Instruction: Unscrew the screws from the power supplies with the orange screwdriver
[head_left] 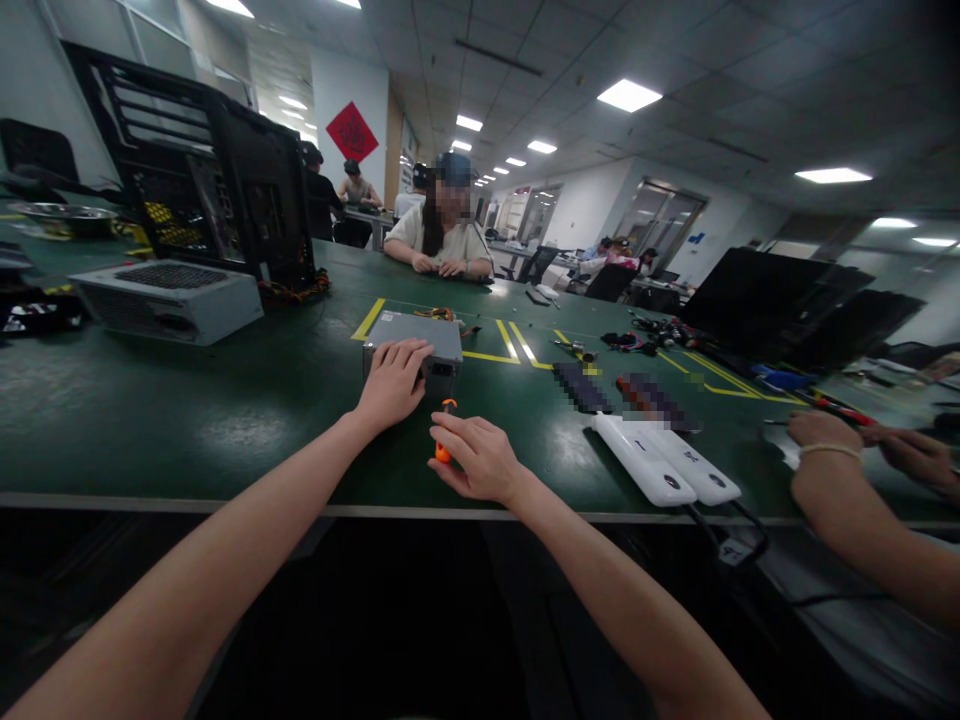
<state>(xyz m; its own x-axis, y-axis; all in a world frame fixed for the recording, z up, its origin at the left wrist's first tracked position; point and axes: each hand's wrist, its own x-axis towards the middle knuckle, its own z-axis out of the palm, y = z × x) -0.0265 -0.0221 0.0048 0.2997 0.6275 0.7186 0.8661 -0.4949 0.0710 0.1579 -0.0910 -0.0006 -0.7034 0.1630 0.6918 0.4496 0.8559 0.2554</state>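
Observation:
My left hand [391, 381] lies flat with its fingers spread on the near top edge of a grey metal power supply box [416, 338] on the green table [187, 410]. Just to its right, my right hand [480, 456] is closed round an orange-handled screwdriver [445, 430], which stands roughly upright in front of the box. Only the handle's top and bottom show between the fingers.
A second grey power supply [169, 298] and an open black computer case [202, 160] stand at the left. Two white devices [664, 460] lie to the right, near a co-worker's arm and hands [847, 455]. A person sits across the table [444, 235]. Yellow tape lines and small tools lie beyond.

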